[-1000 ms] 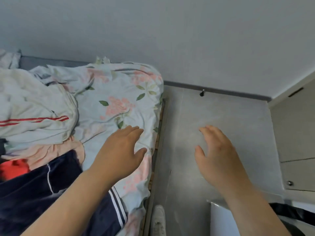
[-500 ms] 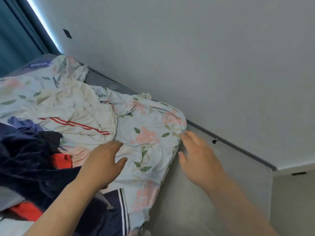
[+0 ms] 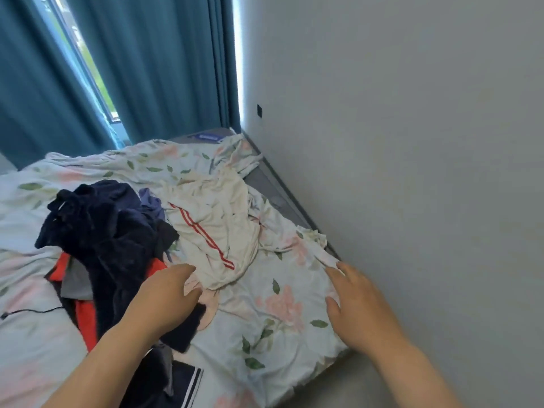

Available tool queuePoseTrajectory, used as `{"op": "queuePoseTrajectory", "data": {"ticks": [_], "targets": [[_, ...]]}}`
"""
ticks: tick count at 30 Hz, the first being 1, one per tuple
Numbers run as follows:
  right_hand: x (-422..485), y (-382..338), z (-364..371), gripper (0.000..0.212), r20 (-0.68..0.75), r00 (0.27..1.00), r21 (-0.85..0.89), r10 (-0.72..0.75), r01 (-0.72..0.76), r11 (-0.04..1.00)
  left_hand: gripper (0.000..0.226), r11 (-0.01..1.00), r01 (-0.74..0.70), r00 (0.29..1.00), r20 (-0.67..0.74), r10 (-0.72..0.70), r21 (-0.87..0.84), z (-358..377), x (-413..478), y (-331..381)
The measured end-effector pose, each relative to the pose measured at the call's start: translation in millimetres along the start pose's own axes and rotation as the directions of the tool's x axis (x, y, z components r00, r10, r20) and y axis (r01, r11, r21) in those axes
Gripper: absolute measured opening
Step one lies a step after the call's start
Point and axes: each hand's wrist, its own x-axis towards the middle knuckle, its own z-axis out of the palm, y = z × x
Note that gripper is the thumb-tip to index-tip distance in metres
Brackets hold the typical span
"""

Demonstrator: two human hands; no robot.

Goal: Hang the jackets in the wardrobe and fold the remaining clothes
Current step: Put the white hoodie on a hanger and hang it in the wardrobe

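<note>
At 9 o'clock we see a thin black cable [image 3: 32, 312] lying on the floral bed sheet [image 3: 265, 313]. Just right of it, between 9 and 7 o'clock, sits the pile of clothes. Its main item is a dark navy garment [image 3: 100, 228], crumpled. A red-orange garment [image 3: 85, 322] and a grey garment [image 3: 76, 285] show from beneath the navy one. At 6 o'clock a navy piece with white stripes [image 3: 188, 384] lies at the bed's near edge.

Our left hand [image 3: 164, 298] is over the right edge of the pile. Its grip is relaxed, fingers extended and holding nothing. The fingertips point to 1 o'clock, near the hem of the white garment with red stripes [image 3: 212, 231]. We cannot tell whether they touch it. A pale pink item [image 3: 206, 307] shows just under this hand.

The white garment lies spread and wrinkled at the centre of the view, touching the navy garment on its left side.

At 4 o'clock our right hand [image 3: 359, 307] is above the sheet near the bed's right edge. Its grip is also unclenched, fingers spread and holding nothing.

Teal curtains [image 3: 147, 69] hang at 11 o'clock behind the bed. A plain wall [image 3: 412, 142] fills 1 to 4 o'clock beside the bed.
</note>
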Motion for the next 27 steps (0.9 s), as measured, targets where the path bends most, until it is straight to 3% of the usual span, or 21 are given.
{"op": "queuePoseTrajectory", "data": {"ticks": [5, 10, 15, 27], "targets": [[36.3, 45.1, -6.6, 0.057, 0.109, 0.985, -0.015, -0.13, 0.133, 0.991, 0.04, 0.982, 0.187, 0.982, 0.005, -0.187, -0.022, 18.3, -21.0, 28.9], [73.8, 53.9, 3.1, 0.057, 0.183, 0.961, 0.023, -0.208, 0.207, 0.978, 0.042, 0.955, 0.288, 0.957, 0.005, -0.289, -0.072, 34.7, -24.6, 34.5], [113.4, 42.8, 26.0, 0.058, 0.248, 0.937, 0.03, -0.245, 0.245, 0.969, 0.058, 0.924, 0.34, 0.938, -0.014, -0.347, -0.175, 49.6, -9.0, 16.8], [233.2, 28.2, 146.6, 0.057, 0.45, 0.833, 0.032, -0.321, 0.344, 0.939, 0.041, 0.842, 0.447, 0.894, 0.128, -0.429, -0.303, 139.7, 117.0, -27.6]]}}
